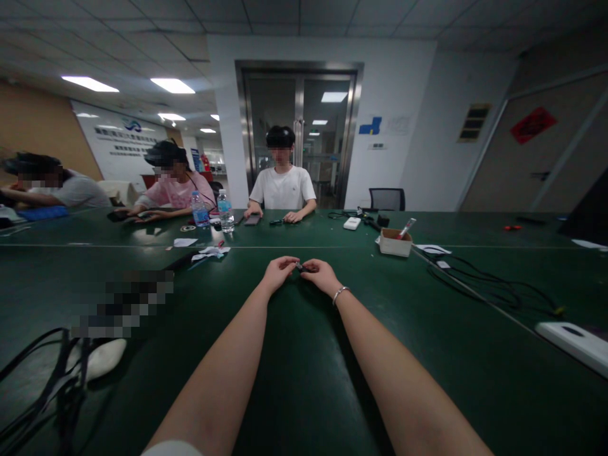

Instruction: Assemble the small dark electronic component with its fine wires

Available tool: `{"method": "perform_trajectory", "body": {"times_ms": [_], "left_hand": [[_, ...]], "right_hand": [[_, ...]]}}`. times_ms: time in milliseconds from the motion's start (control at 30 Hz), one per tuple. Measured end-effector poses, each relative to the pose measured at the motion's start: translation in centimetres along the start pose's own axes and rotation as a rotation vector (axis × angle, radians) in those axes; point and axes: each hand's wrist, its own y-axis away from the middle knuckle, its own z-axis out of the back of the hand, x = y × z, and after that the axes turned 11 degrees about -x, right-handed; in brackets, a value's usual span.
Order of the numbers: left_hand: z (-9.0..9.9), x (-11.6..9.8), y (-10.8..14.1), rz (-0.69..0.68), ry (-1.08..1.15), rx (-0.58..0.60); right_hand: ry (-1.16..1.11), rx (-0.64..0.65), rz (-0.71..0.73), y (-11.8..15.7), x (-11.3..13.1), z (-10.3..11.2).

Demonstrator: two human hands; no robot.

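Note:
Both arms reach forward over the green table, and the hands meet near its middle. Between my fingertips is a small dark object with a silvery end, too small to name for certain. My left hand pinches it at the silvery end, thumb and forefinger closed. From the other side my right hand grips the dark part, its fingers curled. A silver bracelet circles the right wrist. The fingers partly hide the object.
Right of my hands stands a small open box holding a red-and-white item. Black cables lie beyond it, and more cables at the left. Water bottles and crumpled paper are farther left. Several people sit around the table.

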Motion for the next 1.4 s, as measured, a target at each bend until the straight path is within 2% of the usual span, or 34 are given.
{"method": "perform_trajectory", "body": {"times_ms": [200, 467, 867, 1000, 1133, 1267, 1400], "left_hand": [[-0.1, 0.6, -0.3, -0.046, -0.042, -0.016], [0.0, 1.7, -0.8, -0.035, -0.125, -0.061], [0.1, 1.9, -1.0, 0.001, -0.321, -0.076], [0.0, 1.9, -1.1, 0.007, -0.309, -0.079], [0.0, 1.7, -1.0, 0.035, -0.242, -0.107], [0.2, 1.4, -0.8, 0.05, -0.24, -0.11], [0.3, 1.1, -0.6, 0.066, -0.228, -0.086]], "right_hand": [[0.021, 0.0, 0.007, 0.1, 0.3, 0.0], [0.045, 0.008, -0.023, 0.3, 0.7, 0.0], [0.032, 0.01, -0.032, 0.3, 0.6, -0.1], [0.036, 0.017, -0.042, 0.4, 0.4, -0.2], [0.15, 0.012, -0.024, 0.5, 0.7, 0.0], [0.494, -0.039, -0.06, 0.5, 1.9, 2.0], [0.798, -0.093, -0.301, 0.5, 2.8, 6.9]]}}
